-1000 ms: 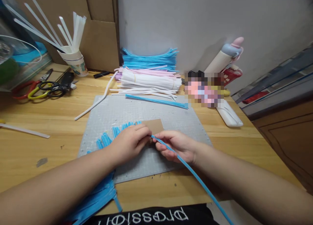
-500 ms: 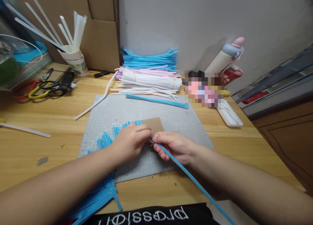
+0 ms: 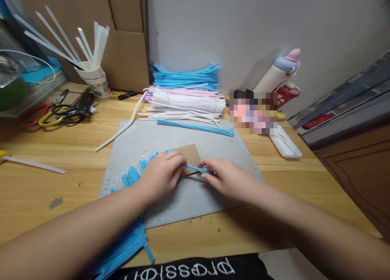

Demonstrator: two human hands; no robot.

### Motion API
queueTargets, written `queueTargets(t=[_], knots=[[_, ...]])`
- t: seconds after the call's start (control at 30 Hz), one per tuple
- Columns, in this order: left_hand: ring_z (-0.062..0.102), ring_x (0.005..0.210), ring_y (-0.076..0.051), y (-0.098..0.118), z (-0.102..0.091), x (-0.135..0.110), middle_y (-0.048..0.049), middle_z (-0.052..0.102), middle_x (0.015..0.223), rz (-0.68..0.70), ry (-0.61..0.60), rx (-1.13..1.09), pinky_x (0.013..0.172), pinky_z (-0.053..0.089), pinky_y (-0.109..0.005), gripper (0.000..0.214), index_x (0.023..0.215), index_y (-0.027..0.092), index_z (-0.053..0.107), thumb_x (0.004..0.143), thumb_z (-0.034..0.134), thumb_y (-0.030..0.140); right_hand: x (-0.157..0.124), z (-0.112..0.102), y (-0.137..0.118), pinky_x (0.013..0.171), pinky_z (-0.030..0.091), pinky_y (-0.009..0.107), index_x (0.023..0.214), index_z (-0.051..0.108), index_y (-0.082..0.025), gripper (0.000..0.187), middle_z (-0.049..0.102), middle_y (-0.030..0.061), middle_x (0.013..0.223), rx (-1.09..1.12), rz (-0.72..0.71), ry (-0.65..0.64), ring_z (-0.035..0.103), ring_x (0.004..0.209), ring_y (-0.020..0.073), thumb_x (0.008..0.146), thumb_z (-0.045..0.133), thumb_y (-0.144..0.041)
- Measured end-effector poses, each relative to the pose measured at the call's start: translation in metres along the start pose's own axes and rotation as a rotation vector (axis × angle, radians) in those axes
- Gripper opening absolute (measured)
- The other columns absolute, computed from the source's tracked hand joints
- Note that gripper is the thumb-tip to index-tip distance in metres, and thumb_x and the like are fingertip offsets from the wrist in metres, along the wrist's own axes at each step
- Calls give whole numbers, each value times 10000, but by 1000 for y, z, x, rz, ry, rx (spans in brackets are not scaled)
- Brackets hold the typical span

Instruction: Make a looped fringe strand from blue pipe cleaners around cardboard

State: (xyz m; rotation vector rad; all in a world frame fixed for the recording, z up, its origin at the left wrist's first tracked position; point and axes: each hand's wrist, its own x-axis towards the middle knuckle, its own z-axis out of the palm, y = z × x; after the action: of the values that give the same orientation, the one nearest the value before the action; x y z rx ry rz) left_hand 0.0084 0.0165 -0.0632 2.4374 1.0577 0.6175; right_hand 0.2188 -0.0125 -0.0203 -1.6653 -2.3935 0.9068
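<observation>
A short stretch of blue pipe cleaner (image 3: 193, 167) spans the gap between my two hands. My left hand (image 3: 161, 170) is closed on its left end, beside a small piece of brown cardboard (image 3: 190, 152); how the fingers sit on the cardboard is hidden. My right hand (image 3: 227, 177) has its thumb and fingers closed around the strand farther right, where the rest of it is lost behind the hand. Under and beside my left arm lies a fanned group of blue pipe-cleaner pieces (image 3: 129, 241), partly covered by the forearm.
A grey cutting mat (image 3: 225, 144) lies under my hands. Behind it are white (image 3: 185, 100) and blue pipe-cleaner bundles (image 3: 185, 77). At left stand a cup of white sticks (image 3: 99, 85) and several scissors (image 3: 65, 113); at right, a bottle (image 3: 271, 79) and a white pack (image 3: 284, 142).
My right hand has moved slightly right and turned palm-down. The long blue tail that ran toward my lap no longer shows, and more strand is visible between my hands.
</observation>
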Motion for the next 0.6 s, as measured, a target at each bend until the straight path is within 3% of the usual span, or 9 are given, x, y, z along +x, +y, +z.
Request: queueTargets(t=[0.1,0.23,0.33,0.47,0.6], knots=[[572,848,-193,2,-1,0,-47,616,915,-31,18,4,734,455,-333,126,883,189,557,927,440,198,-15,-27,21,600,376,261,872,631,-207,135,674,40,823,-57,66,-103,564,697,163,886,520,-282],[571,830,-197,3,-1,1,-45,615,911,-48,3,54,720,454,-342,119,874,189,551,924,445,209,-45,-58,69,627,412,312,793,660,-216,233,661,69,777,-129,100,-130,567,704,202,886,518,-376],[568,808,-196,5,-1,2,-41,615,891,-50,-9,80,707,449,-340,124,860,188,548,926,450,222,-74,-76,105,753,470,379,1006,706,-272,282,686,97,983,47,172,-101,606,864,252,873,534,-452],[575,849,-207,9,-2,2,-46,622,934,-43,-44,101,740,438,-353,96,924,192,560,910,508,272,-106,-87,129,599,477,340,1286,575,-321,479,646,71,769,213,328,-46,567,676,207,845,560,-507],[557,966,-260,12,-6,1,-63,620,1060,21,-79,238,811,399,-405,269,1024,205,557,827,640,368,-112,-76,133,566,456,308,1302,558,-298,501,629,57,778,294,373,-20,539,652,179,851,548,-518]])
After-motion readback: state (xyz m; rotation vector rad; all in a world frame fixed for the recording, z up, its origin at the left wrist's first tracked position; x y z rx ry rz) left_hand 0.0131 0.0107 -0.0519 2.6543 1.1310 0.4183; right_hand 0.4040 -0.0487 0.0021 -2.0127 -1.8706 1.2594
